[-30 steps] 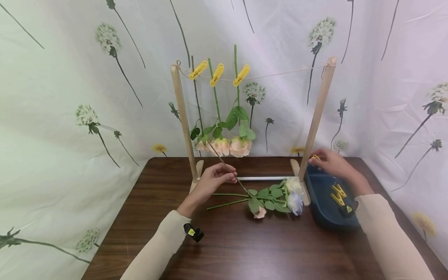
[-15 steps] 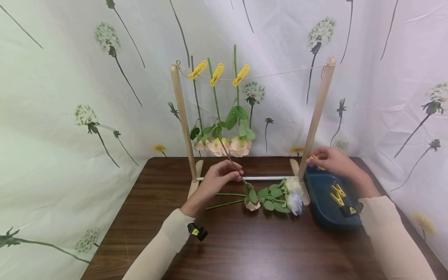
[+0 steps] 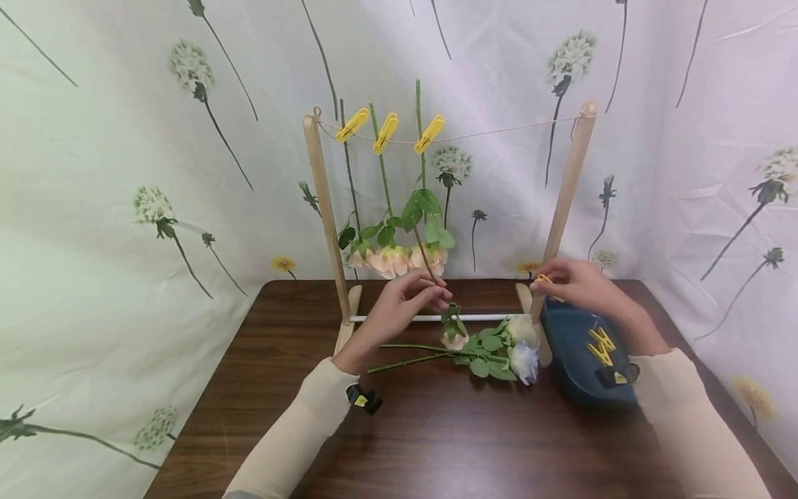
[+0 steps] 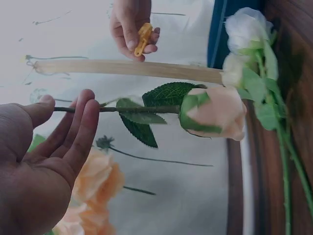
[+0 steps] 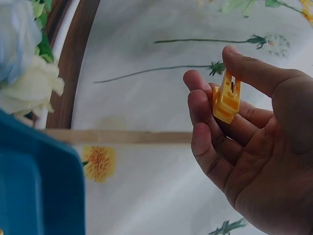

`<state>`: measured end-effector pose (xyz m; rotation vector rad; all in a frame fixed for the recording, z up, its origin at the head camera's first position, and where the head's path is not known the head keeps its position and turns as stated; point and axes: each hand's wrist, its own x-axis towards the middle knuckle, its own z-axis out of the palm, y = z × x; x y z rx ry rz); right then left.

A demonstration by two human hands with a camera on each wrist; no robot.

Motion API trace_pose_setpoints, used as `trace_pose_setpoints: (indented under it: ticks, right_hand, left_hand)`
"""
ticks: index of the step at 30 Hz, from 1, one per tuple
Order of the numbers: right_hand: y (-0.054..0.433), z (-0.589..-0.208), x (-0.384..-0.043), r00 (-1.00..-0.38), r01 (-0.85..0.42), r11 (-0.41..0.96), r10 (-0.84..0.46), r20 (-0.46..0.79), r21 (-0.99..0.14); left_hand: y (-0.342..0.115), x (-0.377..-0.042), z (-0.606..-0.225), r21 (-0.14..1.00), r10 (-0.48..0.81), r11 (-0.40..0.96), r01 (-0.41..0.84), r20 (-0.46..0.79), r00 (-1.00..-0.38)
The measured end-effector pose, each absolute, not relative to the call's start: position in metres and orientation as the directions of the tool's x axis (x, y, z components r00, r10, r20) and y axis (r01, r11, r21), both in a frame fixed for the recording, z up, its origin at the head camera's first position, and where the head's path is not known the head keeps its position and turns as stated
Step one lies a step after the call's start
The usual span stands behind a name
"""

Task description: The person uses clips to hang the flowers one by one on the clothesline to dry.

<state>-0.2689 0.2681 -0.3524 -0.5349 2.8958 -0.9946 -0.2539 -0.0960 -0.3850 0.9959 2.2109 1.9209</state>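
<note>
My left hand (image 3: pixel 408 305) pinches the dark stem of a peach rose (image 4: pixel 215 112), which hangs bloom down, its head low over the flowers on the table. Between thumb and fingers of my right hand (image 3: pixel 580 287) is a yellow clothespin (image 5: pixel 228 98), held beside the rack's right post (image 3: pixel 566 187). From the string (image 3: pixel 499 132) hang several peach roses (image 3: pixel 391 262) upside down, their stems gripped by yellow clothespins (image 3: pixel 386 134). A white rose (image 3: pixel 522 330) and a pale blue rose (image 3: pixel 525 362) lie on the table under the rack.
A blue bin (image 3: pixel 570 381) stands at the table's right, with yellow clothespins (image 3: pixel 601 346) inside. The rack's left post (image 3: pixel 325 215) and white crossbar (image 3: pixel 480 318) frame the space around the hanging flowers. Behind everything hangs a flower-print cloth (image 3: pixel 249 125).
My left hand has moved right and slightly up, lifting the peach rose off the lying flowers so it hangs straighter. My right hand has shifted left with the clothespin, away from the bin.
</note>
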Motion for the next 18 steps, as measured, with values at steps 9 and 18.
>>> trace_pose_setpoints:
  ticks: [9,18]
  right_hand:
    - [0.247,-0.335,-0.267,-0.913,-0.399,0.731,-0.373,0.165,-0.554]
    - [0.220,-0.312,-0.272,-0.885,-0.465,0.717,-0.402,0.236,-0.520]
  left_hand:
    - [-0.083,-0.260,-0.355,0.875,0.438,0.037,0.482,0.420,-0.795]
    - [-0.068,-0.269,-0.330,0.822,0.359,0.122,0.557,0.486,-0.797]
